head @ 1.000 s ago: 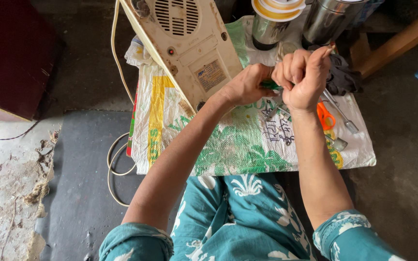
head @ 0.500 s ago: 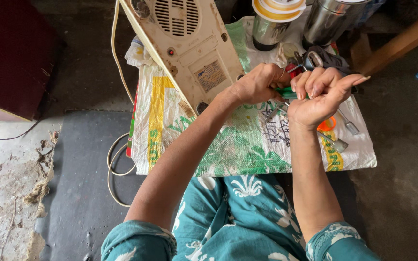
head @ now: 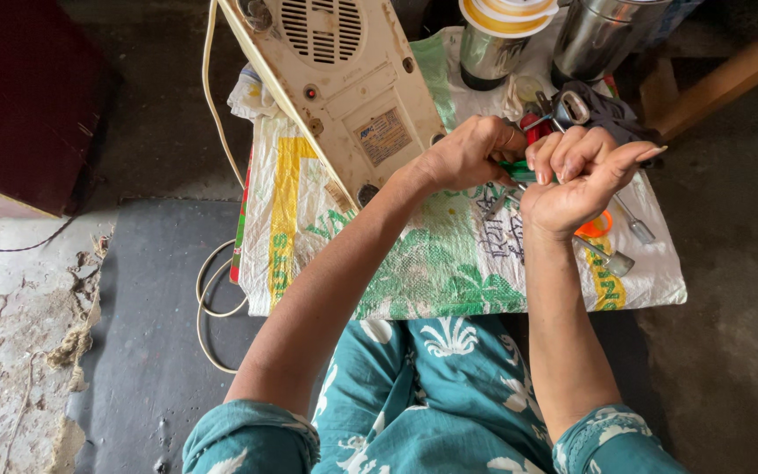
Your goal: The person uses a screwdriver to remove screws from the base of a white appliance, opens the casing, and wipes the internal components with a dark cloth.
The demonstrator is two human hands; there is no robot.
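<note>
My left hand (head: 471, 154) is closed around a green-handled tool (head: 514, 170), held just right of a cream appliance base (head: 344, 88) that lies tilted with its underside and vent grille facing up. My right hand (head: 576, 175) is beside it, fingers curled at the green handle's other end, index finger sticking out to the right. Both hands hover over a printed woven sack (head: 449, 254) spread on the floor. What the tool's tip touches is hidden by my hands.
Two steel jars (head: 493, 39) (head: 603, 35) stand at the sack's far edge. Red-handled pliers (head: 541, 123), a dark cloth (head: 603, 105), metal tools (head: 633, 224) and an orange piece (head: 597, 226) lie on the right. A white cord (head: 212, 298) loops left. A dark red cabinet (head: 19, 96) stands far left.
My right hand has dropped from above the left hand to its right side, and its index finger has opened out. My left hand keeps its grip on the green handle.
</note>
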